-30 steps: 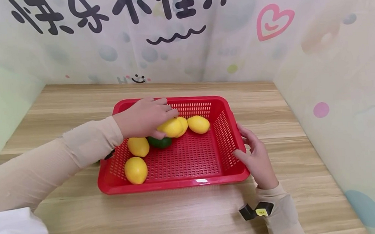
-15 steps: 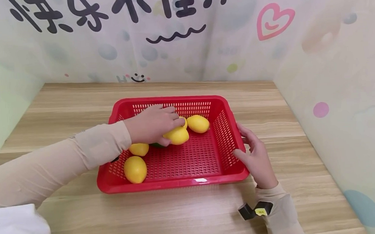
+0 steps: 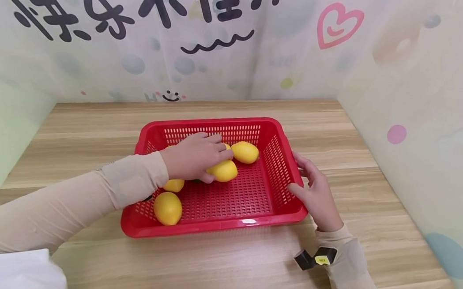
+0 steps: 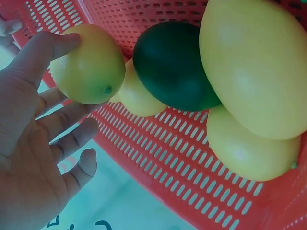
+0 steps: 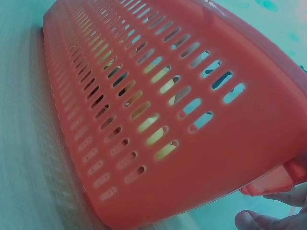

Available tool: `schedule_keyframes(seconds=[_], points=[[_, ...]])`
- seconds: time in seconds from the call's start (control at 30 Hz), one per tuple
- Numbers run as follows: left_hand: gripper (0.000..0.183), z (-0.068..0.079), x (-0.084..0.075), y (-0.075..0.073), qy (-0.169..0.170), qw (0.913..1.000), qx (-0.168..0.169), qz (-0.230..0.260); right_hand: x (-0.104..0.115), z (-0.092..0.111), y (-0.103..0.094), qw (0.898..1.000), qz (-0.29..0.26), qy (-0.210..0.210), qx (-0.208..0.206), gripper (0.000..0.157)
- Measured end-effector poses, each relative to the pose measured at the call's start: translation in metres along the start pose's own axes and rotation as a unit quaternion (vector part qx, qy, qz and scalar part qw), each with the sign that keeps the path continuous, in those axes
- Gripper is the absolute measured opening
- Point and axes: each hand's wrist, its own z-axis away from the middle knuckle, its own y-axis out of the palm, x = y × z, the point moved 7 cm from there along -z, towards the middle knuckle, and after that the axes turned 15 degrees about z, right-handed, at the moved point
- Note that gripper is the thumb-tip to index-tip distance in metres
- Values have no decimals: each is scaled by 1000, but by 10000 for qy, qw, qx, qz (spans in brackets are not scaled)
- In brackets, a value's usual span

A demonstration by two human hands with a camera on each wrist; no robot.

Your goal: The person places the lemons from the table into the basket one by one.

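Note:
My left hand (image 3: pixel 196 157) reaches into a red plastic basket (image 3: pixel 220 225) and holds a lemon (image 3: pixel 224 171) between thumb and fingers. In the left wrist view, the thumb lies on top of that lemon (image 4: pixel 88 64) and the other fingers extend below it. Beside it are a smooth dark green egg-shaped fruit (image 4: pixel 168 67) and several other lemons (image 4: pixel 252 148). The head view shows that green fruit mostly hidden under the hand. My right hand (image 3: pixel 320 196) grips the basket's right rim, thumb on the inner side.
One lemon (image 3: pixel 245 152) lies near the back right of the basket, and another (image 3: pixel 168 209) sits in its front left corner. The basket stands on a wooden table (image 3: pixel 223 264). A printed wall sheet (image 3: pixel 219 70) rises behind the table.
With the lemon in its grasp, my left hand has shifted right and a little toward the front inside the basket. The right hand stays on the rim.

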Motion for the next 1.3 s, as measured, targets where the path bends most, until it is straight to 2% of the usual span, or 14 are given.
schedule_keyframes(seconds=[0.7, 1.0, 1.3], points=[[56, -13, -4, 14, 367, 9993, 6, -39, -2, 0, 0, 9999, -91, 84, 39, 72], [62, -12, 3, 18, 124, 9997, 212, -85, -1, 1, 0, 9998, -152, 124, 64, 73], [63, -14, 5, 20, 7, 9996, 214, -155, -2, 1, 1, 9998, -131, 105, 49, 73]])
